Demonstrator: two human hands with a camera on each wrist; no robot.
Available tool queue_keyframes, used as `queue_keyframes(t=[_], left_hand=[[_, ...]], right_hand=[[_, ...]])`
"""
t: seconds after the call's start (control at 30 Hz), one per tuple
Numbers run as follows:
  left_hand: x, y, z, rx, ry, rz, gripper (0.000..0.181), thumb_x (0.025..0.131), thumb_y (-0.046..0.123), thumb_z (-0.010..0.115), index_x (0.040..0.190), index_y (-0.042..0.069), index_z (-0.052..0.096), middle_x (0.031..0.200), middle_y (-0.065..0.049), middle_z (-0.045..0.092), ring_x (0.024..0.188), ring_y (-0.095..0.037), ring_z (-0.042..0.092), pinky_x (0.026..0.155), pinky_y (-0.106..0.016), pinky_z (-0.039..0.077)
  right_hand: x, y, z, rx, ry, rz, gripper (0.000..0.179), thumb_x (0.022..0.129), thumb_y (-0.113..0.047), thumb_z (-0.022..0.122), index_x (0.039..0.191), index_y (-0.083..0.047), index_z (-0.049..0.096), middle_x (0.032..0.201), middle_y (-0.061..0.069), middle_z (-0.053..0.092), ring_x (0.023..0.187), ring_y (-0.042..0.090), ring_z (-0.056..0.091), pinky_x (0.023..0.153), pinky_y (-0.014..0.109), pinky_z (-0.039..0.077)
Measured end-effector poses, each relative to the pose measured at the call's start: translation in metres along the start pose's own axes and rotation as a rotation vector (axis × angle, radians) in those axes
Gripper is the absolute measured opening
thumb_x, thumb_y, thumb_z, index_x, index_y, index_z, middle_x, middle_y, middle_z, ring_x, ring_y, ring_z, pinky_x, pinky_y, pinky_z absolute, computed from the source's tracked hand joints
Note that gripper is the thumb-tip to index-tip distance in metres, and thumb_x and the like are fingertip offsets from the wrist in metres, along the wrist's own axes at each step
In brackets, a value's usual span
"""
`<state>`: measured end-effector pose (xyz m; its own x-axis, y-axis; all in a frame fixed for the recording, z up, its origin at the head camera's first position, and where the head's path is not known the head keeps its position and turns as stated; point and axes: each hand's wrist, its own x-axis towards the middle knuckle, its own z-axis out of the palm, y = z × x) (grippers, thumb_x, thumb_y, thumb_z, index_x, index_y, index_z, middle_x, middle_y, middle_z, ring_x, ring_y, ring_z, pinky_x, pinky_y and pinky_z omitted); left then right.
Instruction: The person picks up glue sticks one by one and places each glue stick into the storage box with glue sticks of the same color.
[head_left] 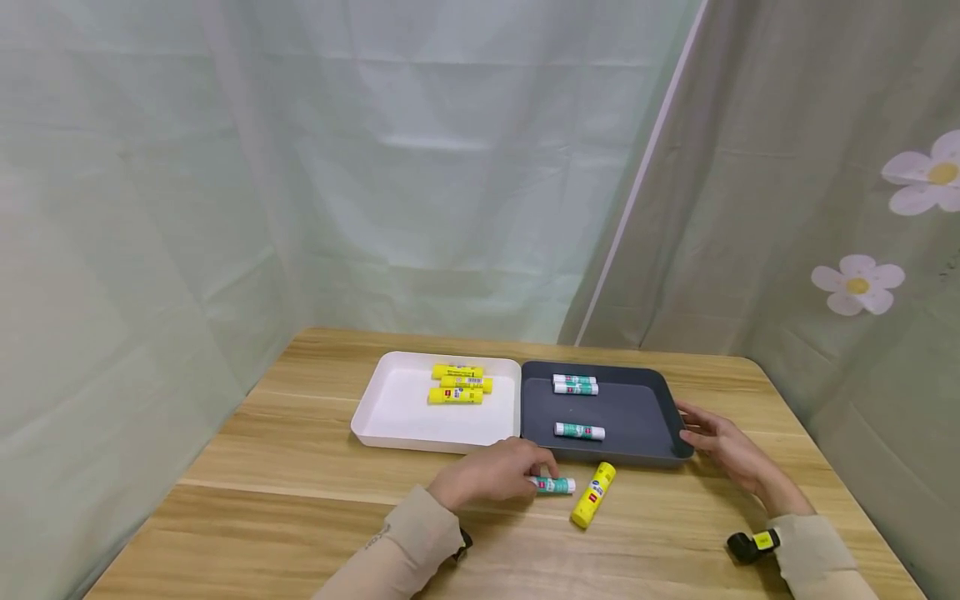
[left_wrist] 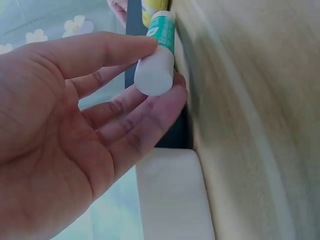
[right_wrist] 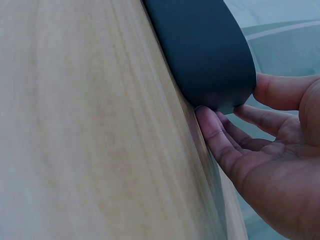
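In the head view, my left hand [head_left: 498, 473] pinches a green-and-white glue stick [head_left: 555, 485] in front of the trays. The left wrist view shows its white end [left_wrist: 154, 75] between thumb and fingers. A yellow glue stick [head_left: 593, 495] lies on the table just right of it. My right hand [head_left: 731, 454] touches the right end of the dark grey tray [head_left: 630, 454]. In the right wrist view, its extended fingers and thumb rest against the tray's rounded corner [right_wrist: 215, 65]. Several green-and-white glue sticks [head_left: 580, 431] lie inside this tray.
A white tray [head_left: 382, 417] stands against the dark tray's left side, with yellow glue sticks [head_left: 456, 396] in it. Both are on a wooden table [head_left: 285, 492]. Pale curtains [head_left: 450, 208] hang behind the table and along its sides.
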<state>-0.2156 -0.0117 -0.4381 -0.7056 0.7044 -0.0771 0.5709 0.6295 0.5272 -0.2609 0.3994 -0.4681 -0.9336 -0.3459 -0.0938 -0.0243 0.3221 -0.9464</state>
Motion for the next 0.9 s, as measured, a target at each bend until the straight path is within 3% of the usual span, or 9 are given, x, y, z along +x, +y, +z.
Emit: queue_keyframes(t=[0.53,0.9], left_hand=[[-0.001,-0.013,-0.020,-0.075,-0.025,0.076,0.027,0.097,0.009,0.073,0.120,0.022,0.076,0.102,0.014,0.064,0.094,-0.001,0.058,0.087,-0.020,0.050],[-0.014,-0.026,-0.043,-0.126,0.008,0.112,0.029,0.097,0.002,0.070,0.121,0.017,0.075,0.108,0.009,0.069,0.098,-0.005,0.061,0.089,-0.025,0.052]], right_hand=[[0.000,0.000,0.000,-0.019,0.007,0.009,0.072,0.107,-0.013,0.056,0.163,0.006,0.015,0.153,0.040,0.028,0.117,0.003,0.050,0.089,0.019,0.047],[0.001,0.001,0.000,-0.016,0.006,-0.007,0.071,0.107,-0.012,0.056,0.162,0.007,0.016,0.153,0.041,0.027,0.118,0.002,0.049,0.090,0.017,0.047]])
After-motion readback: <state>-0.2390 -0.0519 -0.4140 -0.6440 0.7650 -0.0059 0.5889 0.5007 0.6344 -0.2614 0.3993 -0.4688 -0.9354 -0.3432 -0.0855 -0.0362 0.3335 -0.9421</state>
